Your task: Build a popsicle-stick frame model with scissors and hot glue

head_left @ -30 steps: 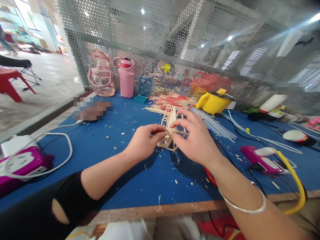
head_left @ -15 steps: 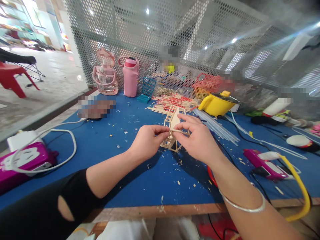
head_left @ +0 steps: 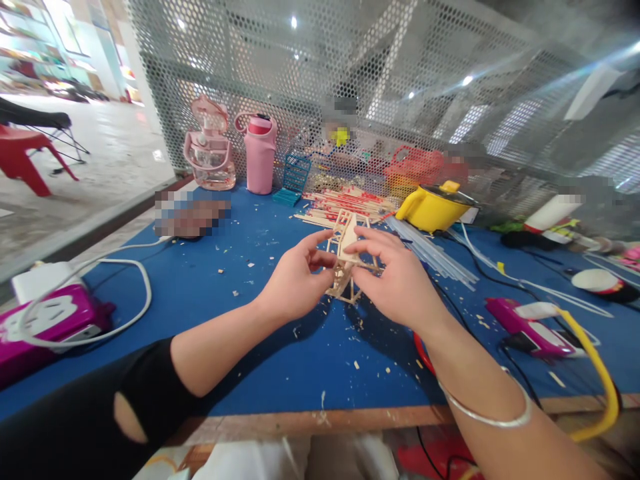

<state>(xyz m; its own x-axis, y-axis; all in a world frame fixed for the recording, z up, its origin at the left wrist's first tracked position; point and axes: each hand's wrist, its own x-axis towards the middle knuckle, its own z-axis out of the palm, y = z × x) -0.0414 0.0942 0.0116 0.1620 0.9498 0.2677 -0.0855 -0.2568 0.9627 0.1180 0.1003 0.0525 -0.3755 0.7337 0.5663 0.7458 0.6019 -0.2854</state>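
Observation:
A small frame model of thin wooden sticks [head_left: 345,257] stands on the blue table top [head_left: 260,347] in the middle. My left hand [head_left: 295,280] is at its left side, thumb and fingers curled around part of the frame. My right hand [head_left: 395,280] is at its right side, fingertips pinching the model's upper sticks. A silver bangle [head_left: 487,413] sits on my right wrist. Which stick each finger presses is hidden by the hands.
Behind lie a pile of wooden sticks [head_left: 345,203], clear rods [head_left: 435,257], a yellow pot [head_left: 433,207], a pink bottle [head_left: 261,157] and a pink jug [head_left: 210,147]. A magenta tool [head_left: 527,323] with a yellow cord lies right; a magenta box [head_left: 45,327] and white cable lie left. Wood chips litter the table.
My left fingers have spread from a tight pinch and moved up against the frame. My right hand has shifted slightly along the model's top. The model stays in place.

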